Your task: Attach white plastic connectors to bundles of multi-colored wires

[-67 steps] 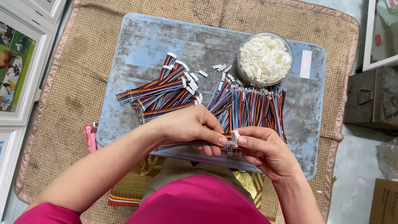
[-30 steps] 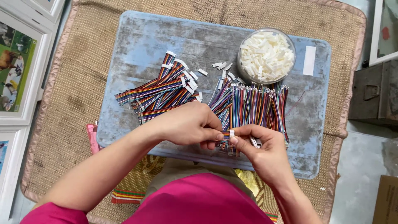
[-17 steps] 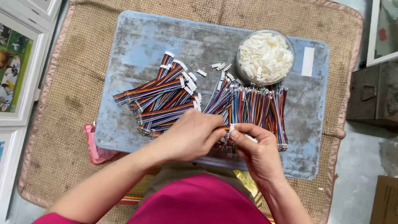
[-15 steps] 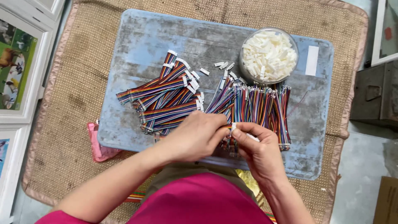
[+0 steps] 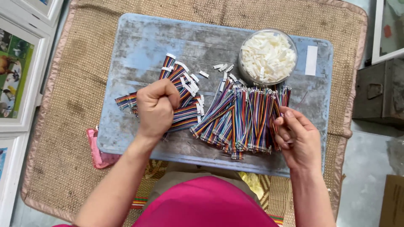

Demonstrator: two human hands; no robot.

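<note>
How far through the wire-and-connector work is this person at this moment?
Done: a left pile of capped wires. In hand: left hand fisted over that pile; right hand at the uncapped wires. Left: that larger pile, and a bowl full of white connectors.

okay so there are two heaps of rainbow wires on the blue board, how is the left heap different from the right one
The left heap has white connectors on its wire ends; the right heap shows bare ends at the top. The left heap lies fanned and slanted, under the left hand; the right heap stands mostly in upright rows, and the right hand touches its edge. The right heap is larger. Both are short multicoloured ribbon wires on the blue board.
</note>
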